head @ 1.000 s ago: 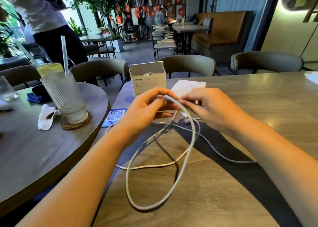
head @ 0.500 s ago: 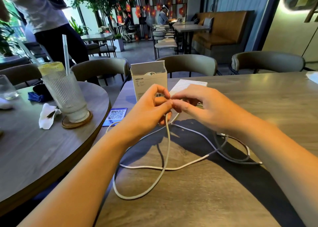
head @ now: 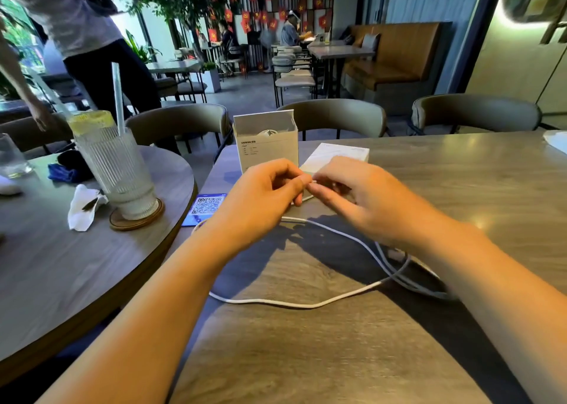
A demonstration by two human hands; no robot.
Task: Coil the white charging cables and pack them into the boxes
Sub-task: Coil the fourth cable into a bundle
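A white charging cable (head: 306,305) lies in loose curves on the wooden table (head: 337,357). My left hand (head: 264,198) pinches part of it near the fingertips, and my right hand (head: 362,201) meets it there, pinching the same stretch. Behind my hands stands an open white box (head: 265,141) with something white showing inside. A second white box (head: 336,158) lies flat to its right, partly hidden by my right hand. The cable passes under my right forearm.
A blue QR-code card (head: 207,207) lies at the table's left edge. The round table (head: 61,265) on the left holds a ribbed glass (head: 115,170) with straw on a coaster, and a crumpled napkin (head: 82,206). Chairs stand behind; a person stands far left.
The big loop that hung from my hands toward me has been drawn up and is gone. The slack now lies flatter and off to the right under my right forearm.
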